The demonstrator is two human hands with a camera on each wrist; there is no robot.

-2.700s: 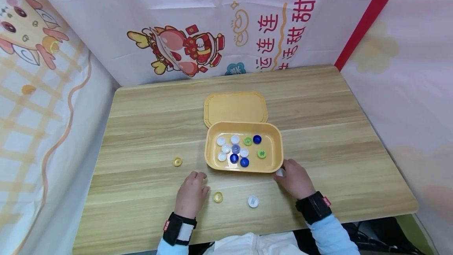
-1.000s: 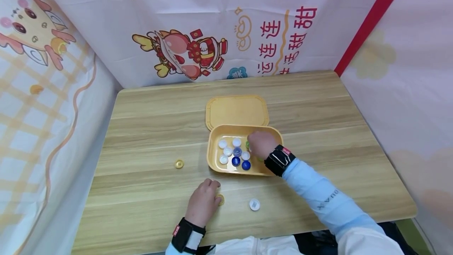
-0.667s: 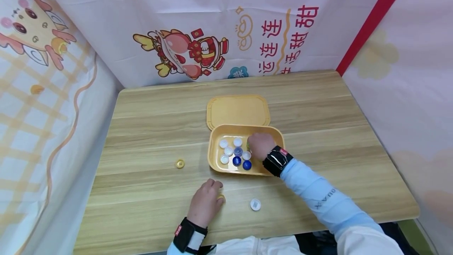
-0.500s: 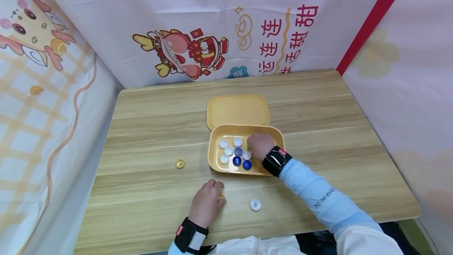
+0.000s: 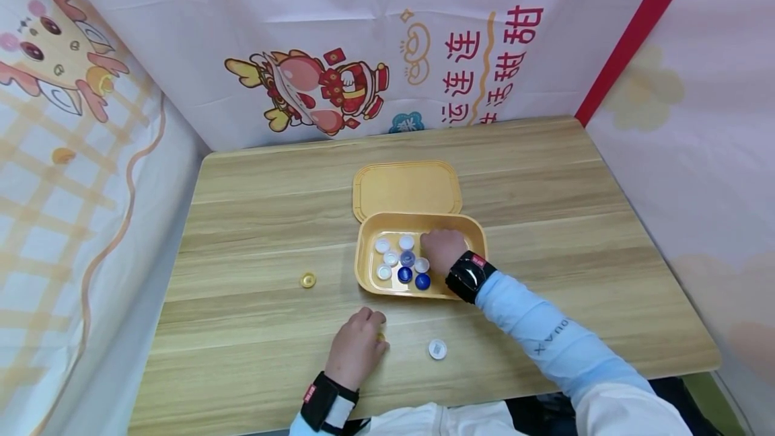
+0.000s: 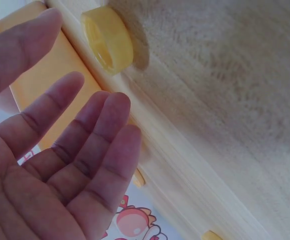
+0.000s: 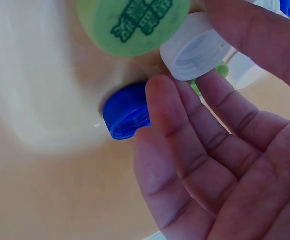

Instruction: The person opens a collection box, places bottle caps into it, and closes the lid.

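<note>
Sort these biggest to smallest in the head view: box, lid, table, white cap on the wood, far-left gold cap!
1. Table
2. Box
3. Lid
Last: white cap and gold cap, too alike to rank; the white one is nearer.

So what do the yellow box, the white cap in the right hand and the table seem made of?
Yellow box: probably plastic, smooth and glossy, since its inside catches bright reflections.
White cap: likely moulded plastic, semi-matte; ridges like screw threads show inside.
Table: wood-look, pale grain streaks along it; whether solid wood or laminate, the pictures leave open.
</note>
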